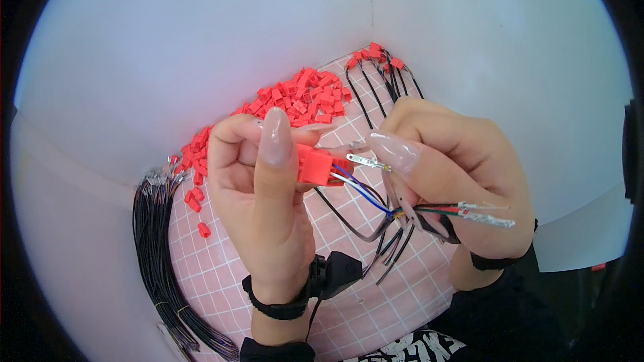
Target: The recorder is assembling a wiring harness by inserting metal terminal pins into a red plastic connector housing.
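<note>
My left hand (258,174) pinches a red connector housing (315,165) between thumb and fingers. Blue, white and dark wires (361,191) run from the housing's right side toward my other hand. Just right of the housing, my right hand (456,174) pinches a wire with a silver crimp terminal (365,161), its tip pointing at the housing and apart from it. More loose wires with silver terminals (486,218) stick out to the right below my right thumb. The cable's black sheath is partly hidden behind my right fingers.
A pile of red housings (302,97) lies at the back on the pink gridded mat (215,275). Bundled black cables (151,241) lie along the left. Cables with red housings fitted (376,53) rest at the back right. White walls (201,33) stand around the mat.
</note>
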The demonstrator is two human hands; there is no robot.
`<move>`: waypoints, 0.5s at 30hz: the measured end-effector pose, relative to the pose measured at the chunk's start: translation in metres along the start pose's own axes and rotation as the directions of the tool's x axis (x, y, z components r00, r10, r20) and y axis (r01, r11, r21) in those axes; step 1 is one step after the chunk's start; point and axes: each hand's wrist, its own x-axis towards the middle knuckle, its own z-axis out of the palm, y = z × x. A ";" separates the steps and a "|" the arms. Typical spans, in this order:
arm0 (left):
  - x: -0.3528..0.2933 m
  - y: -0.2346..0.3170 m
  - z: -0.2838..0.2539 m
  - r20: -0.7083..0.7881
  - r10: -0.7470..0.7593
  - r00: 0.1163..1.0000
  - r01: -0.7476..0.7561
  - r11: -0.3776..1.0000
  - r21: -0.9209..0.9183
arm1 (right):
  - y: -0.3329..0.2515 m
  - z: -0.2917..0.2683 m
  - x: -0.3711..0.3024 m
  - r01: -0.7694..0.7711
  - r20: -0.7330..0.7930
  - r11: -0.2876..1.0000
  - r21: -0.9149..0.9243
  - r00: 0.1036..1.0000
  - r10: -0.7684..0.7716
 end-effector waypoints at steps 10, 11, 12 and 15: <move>0.003 -0.008 -0.006 0.244 0.307 0.920 -0.320 0.947 0.013 | 0.010 0.002 0.007 0.135 0.009 0.981 0.138 0.990 -0.137; 0.003 -0.007 -0.007 0.278 0.309 0.909 -0.321 0.947 -0.003 | 0.010 0.003 0.008 0.145 0.017 0.970 0.196 0.988 -0.151; 0.003 -0.006 -0.008 0.312 0.311 0.898 -0.322 0.947 -0.018 | 0.009 0.002 0.008 0.147 0.015 0.969 0.199 0.988 -0.153; 0.001 -0.006 -0.006 0.286 0.290 0.913 -0.294 0.955 -0.028 | 0.004 0.000 0.006 0.035 0.042 0.968 0.248 0.998 -0.046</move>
